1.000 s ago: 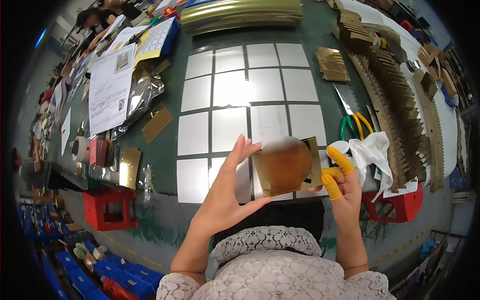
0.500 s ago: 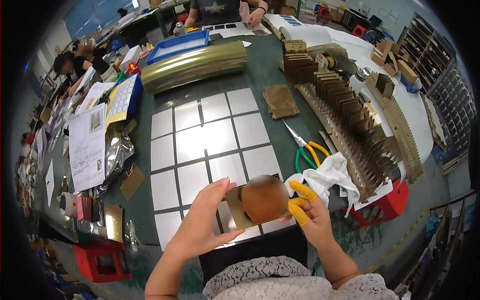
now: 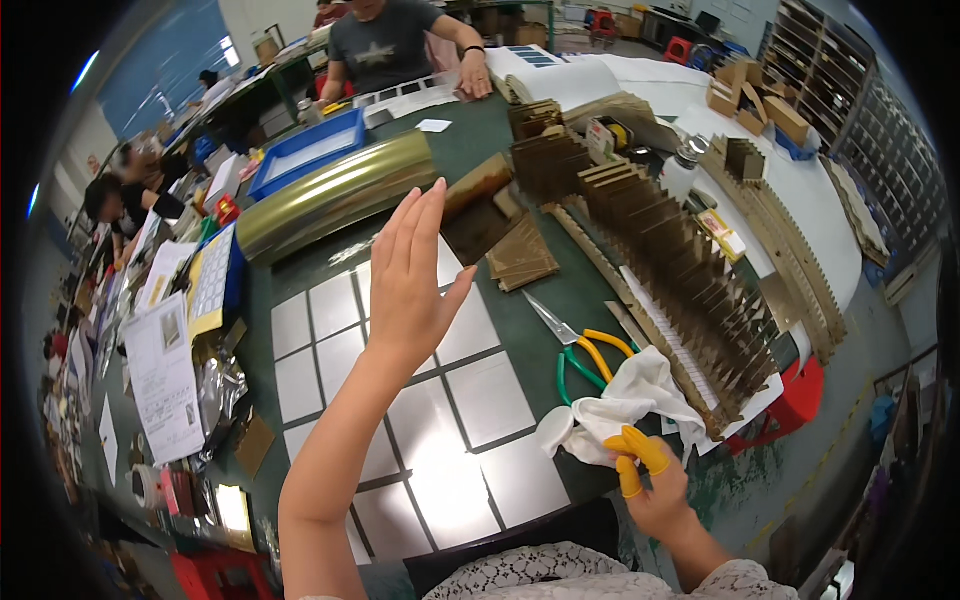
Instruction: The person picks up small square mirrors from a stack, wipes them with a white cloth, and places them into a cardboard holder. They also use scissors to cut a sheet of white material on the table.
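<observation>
My left hand (image 3: 412, 280) is stretched out flat over a grid of silvery square plates (image 3: 490, 398) on the green table. Its fingertips reach the near edge of a shiny brown plate (image 3: 478, 188), which lies by a small stack of brown plates (image 3: 522, 255). Nothing is gripped in that hand; whether it touches the shiny plate is unclear. My right hand (image 3: 658, 495), with yellow finger cots on its fingers, hovers by a crumpled white cloth (image 3: 640, 390), fingers slightly apart and nothing visible between them. Scissors (image 3: 575, 345) with green and yellow handles lie beyond the cloth.
A toothed rack (image 3: 660, 250) with many upright brown plates runs along the right. A golden film roll (image 3: 335, 195) and a blue tray (image 3: 305, 155) are at the back left. Papers (image 3: 165, 380) lie left. A co-worker (image 3: 385, 55) sits opposite.
The brown plate held between both hands has left them and now lies near the stack. My left hand has reached forward and opened; my right has drawn back beside the cloth. The view has shifted.
</observation>
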Tool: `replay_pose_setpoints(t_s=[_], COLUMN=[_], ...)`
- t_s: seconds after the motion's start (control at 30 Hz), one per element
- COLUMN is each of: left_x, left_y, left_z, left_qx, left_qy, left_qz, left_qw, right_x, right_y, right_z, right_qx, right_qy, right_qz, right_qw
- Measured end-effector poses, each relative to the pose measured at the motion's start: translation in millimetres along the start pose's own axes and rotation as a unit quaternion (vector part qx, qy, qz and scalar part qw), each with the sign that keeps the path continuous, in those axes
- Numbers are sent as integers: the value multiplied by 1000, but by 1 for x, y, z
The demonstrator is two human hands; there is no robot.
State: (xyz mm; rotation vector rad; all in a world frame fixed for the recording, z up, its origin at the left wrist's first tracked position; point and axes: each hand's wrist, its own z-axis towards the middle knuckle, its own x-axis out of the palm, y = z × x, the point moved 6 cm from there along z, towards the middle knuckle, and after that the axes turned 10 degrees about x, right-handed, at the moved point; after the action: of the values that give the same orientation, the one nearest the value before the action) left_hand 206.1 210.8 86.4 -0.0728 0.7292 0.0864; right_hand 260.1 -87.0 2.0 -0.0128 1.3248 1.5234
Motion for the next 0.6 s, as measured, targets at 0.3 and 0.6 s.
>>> replay_pose_setpoints(t_s=[0.3,0.6], left_x=[34,5], left_y=[-7,3], left_z=[19,-2], left_qx=[45,11], left_qy=[16,25], left_qz=[-13,-11], left_qw=[999,1000], right_x=[-59,-44], right_y=[16,-32], right_z=[66,293], right_qx=[-17,8], right_qy=[-17,-46], right_qz=[-132,-276], right_qw=[991,960])
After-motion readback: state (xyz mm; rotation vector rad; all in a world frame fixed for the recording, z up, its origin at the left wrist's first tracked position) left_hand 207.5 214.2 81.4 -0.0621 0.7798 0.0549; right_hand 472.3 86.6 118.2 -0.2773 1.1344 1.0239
